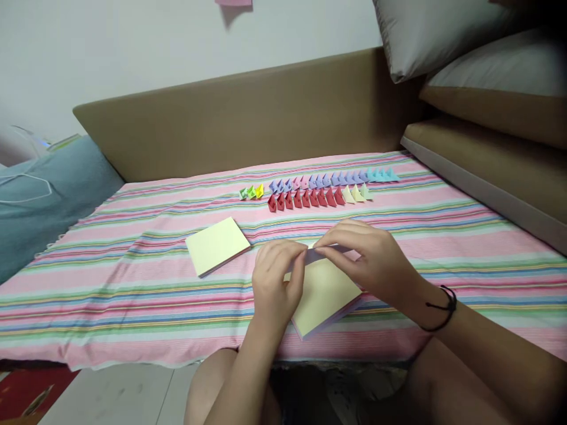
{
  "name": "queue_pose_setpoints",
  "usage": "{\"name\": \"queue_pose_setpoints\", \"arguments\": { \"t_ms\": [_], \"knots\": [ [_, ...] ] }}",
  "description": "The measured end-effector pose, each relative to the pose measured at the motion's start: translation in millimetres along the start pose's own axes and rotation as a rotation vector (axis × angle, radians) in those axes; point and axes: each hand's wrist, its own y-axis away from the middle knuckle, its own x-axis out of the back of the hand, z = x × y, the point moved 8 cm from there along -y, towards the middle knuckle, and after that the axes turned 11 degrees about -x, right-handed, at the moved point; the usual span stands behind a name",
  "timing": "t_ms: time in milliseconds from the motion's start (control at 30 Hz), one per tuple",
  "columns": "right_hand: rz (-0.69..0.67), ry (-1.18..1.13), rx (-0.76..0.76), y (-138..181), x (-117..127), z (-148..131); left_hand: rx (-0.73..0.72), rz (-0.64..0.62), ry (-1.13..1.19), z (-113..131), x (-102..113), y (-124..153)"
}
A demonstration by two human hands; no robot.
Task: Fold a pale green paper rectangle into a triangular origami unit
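Observation:
My left hand [279, 280] and my right hand [365, 251] meet above a stack of pale yellow paper [325, 295]. Thumb and fingers of each are pinched together on a small piece of paper [311, 244], of which only a pale sliver shows between the fingertips; its shape is mostly hidden. A greyish band lies just below the fingertips, and I cannot tell whether it is shadow or paper. Beyond the hands stand folded paper boats in rows: red ones [305, 199], purple ones [339, 179], light blue ones [383, 175] and a few green and yellow ones [251, 192].
A second pale yellow paper stack [218, 245] lies to the left on the striped cloth [146, 265]. Behind is a brown backrest [248, 121]. Cushions [491, 112] are piled at the right, and a blue-grey armrest [57, 195] is at the left.

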Motion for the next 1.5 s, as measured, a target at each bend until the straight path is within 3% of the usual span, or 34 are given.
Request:
{"name": "queue_pose_setpoints", "arguments": {
  "t_ms": [100,233,333,433,533,667,800,967,1100,1200,1333,1500],
  "knots": [
    [0.020,-0.003,0.012,0.2,3.3,-3.5,0.032,0.007,-0.001,-3.0,0.8,1.3],
    [0.089,-0.016,-0.077,-1.9,25.2,11.3,0.077,0.003,-0.062,-16.6,4.6,2.9],
    [0.148,-0.070,-0.246,-2.6,40.5,37.6,0.176,0.024,-0.109,-33.0,11.6,6.2],
    [0.185,-0.241,-0.455,-0.1,42.5,69.5,0.414,0.113,-0.061,-55.0,21.0,15.9],
    [0.149,-0.447,-0.623,3.5,26.6,91.3,0.678,0.180,0.210,-69.7,11.1,30.3],
    [0.020,-0.742,-0.799,9.9,-6.4,98.2,1.027,0.141,0.792,-65.3,-37.0,50.5],
    [-0.057,-0.896,-0.912,15.9,-28.2,95.5,1.179,0.186,0.990,-57.3,-57.3,61.0],
    [-0.121,-0.734,-0.813,13.2,-34.8,93.4,1.180,0.193,0.874,-64.8,-53.5,67.2],
    [-0.156,-0.326,-0.540,6.7,-32.6,75.7,1.171,0.146,0.764,-68.9,-49.5,69.4],
    [-0.221,-0.147,-0.390,6.8,-40.5,57.0,1.157,0.130,0.724,-68.8,-46.7,68.2],
    [-0.375,-0.121,-0.362,11.8,-56.4,43.2,1.132,0.132,0.763,-66.8,-46.0,64.4],
    [-0.429,-0.248,-0.436,15.3,-57.7,42.1,1.079,0.141,0.718,-70.1,-42.6,60.9]
  ]
}}
